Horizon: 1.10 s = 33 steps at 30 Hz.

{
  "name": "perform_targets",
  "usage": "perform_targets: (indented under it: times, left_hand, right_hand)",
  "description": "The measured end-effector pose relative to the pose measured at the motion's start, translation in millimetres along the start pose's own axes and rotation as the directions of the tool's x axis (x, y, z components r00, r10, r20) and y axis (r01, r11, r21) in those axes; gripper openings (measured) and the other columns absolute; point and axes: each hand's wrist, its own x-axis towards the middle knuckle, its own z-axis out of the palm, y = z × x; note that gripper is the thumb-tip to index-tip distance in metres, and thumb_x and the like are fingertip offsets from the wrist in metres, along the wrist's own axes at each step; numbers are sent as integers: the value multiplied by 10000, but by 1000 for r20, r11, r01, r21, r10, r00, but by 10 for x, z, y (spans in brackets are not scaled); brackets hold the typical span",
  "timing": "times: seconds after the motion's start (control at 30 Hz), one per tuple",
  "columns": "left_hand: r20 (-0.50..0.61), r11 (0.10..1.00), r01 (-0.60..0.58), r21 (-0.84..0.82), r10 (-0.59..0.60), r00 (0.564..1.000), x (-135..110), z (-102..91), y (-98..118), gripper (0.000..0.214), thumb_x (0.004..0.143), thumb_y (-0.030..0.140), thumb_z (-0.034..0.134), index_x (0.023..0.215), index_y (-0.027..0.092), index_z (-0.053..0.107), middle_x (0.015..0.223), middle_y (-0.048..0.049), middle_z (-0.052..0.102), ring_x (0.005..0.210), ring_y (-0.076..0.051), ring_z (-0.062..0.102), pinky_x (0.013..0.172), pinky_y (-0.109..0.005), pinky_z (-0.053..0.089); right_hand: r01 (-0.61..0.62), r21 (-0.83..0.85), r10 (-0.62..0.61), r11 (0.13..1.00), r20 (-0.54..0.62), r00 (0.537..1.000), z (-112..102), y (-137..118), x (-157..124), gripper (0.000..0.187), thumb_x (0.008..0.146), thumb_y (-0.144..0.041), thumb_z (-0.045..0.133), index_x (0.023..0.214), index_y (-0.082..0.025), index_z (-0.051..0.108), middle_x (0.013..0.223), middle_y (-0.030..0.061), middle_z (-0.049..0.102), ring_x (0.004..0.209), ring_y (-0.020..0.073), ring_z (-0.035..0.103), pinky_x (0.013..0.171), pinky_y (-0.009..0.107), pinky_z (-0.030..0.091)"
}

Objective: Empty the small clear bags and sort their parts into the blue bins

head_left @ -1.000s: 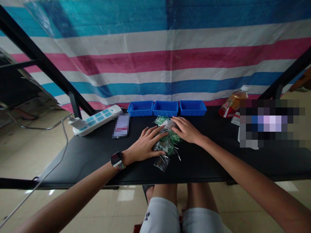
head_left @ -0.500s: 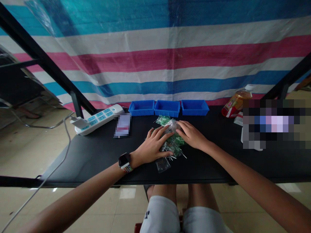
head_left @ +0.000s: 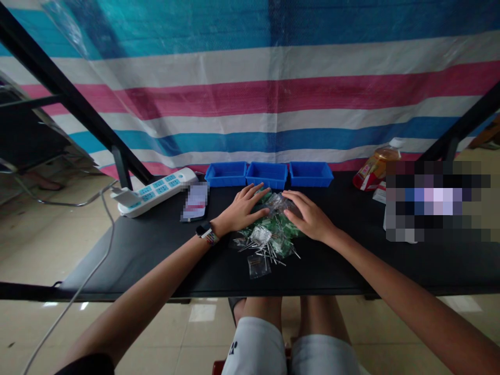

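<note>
A heap of small clear plastic bags (head_left: pixel 269 237) holding green parts with thin metal leads lies in the middle of the black table (head_left: pixel 148 250). My left hand (head_left: pixel 242 209) rests flat on the far left side of the heap, fingers spread toward the trays. My right hand (head_left: pixel 308 216) lies on the heap's right side, fingers stretched over a clear bag. One small bag (head_left: pixel 258 265) sits apart at the near side. A smartwatch (head_left: pixel 205 232) is on my left wrist.
Three blue trays (head_left: pixel 269 174) stand in a row at the table's back edge. A white power strip (head_left: pixel 154 191) lies at the back left, a bottle of amber liquid (head_left: pixel 374 165) at the back right. A striped tarp hangs behind. Black frame posts rise at both sides.
My left hand has slid forward and left off the heap's middle toward the trays, uncovering more bags and leads. My right hand stayed on the heap's right side.
</note>
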Motion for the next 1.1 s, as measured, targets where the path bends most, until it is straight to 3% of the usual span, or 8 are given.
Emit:
perform_targets:
  times: [0.1,0.2,0.5,0.63,0.77,0.9,1.0,1.1]
  left_hand:
    - [27,999,-17,38,16,1000,82,30,-16,668,1094,610,486,1688,306,449,1730,-129,452,1560,-390,412,1285,-648,312]
    - [0,997,-35,66,35,999,72,38,24,619,1101,611,460,1625,291,534,1606,-129,565,1415,-357,514,1221,-594,394]
    - [-84,998,-25,60,30,996,18,-49,107,536,1109,558,467,1471,205,646,1349,-142,682,1191,-324,608,1115,-512,488]
    - [-133,998,1,70,8,991,9,-89,70,475,1114,510,456,1437,229,662,1330,-118,699,1170,-320,632,1079,-498,511]
    - [-251,990,47,133,-13,968,38,-139,-42,368,1100,373,471,1329,246,729,1275,-107,727,1143,-312,632,1032,-475,529]
    - [-354,975,80,208,-1,935,175,-237,-177,378,1084,325,505,1377,251,733,1358,-121,705,1232,-333,586,1089,-523,495]
    - [-328,962,117,246,-31,944,303,-279,-283,422,1055,394,602,1452,289,700,1512,-106,647,1376,-374,520,1142,-574,450]
    - [-285,960,136,245,-63,956,396,-242,-374,386,1037,440,658,1390,302,730,1549,-82,645,1416,-382,507,1144,-573,439]
  right_hand:
    - [45,-57,-41,997,78,996,49,-36,26,560,1071,-421,572,1605,-255,533,1673,145,517,1583,325,470,1321,597,384]
    - [31,-70,-22,997,123,992,90,-14,27,568,1068,-417,580,1613,-264,532,1679,142,508,1563,333,494,1299,610,414]
    - [27,-64,-21,998,86,996,26,-46,13,520,1087,-431,555,1577,-257,563,1587,142,580,1491,322,554,1270,576,460]
    - [7,-46,-10,999,-65,998,-96,33,109,470,1099,-429,525,1538,-273,585,1539,130,624,1471,326,569,1267,582,454]
    - [-34,-123,4,992,-231,973,-262,276,309,367,1079,-299,494,1387,-215,674,1385,153,702,1358,328,644,1211,538,504]
    - [-81,-285,22,955,-206,978,-342,543,495,354,1033,-234,553,1342,-149,702,1326,183,728,1308,374,657,1149,541,526]
    - [-112,-333,66,936,-145,987,-322,667,557,301,1032,-206,571,1278,-163,738,1235,158,776,1197,367,713,1066,522,549]
    - [-116,-361,77,925,-123,989,-284,700,555,275,1043,-171,556,1227,-195,759,1189,132,797,1135,336,737,1012,476,543]
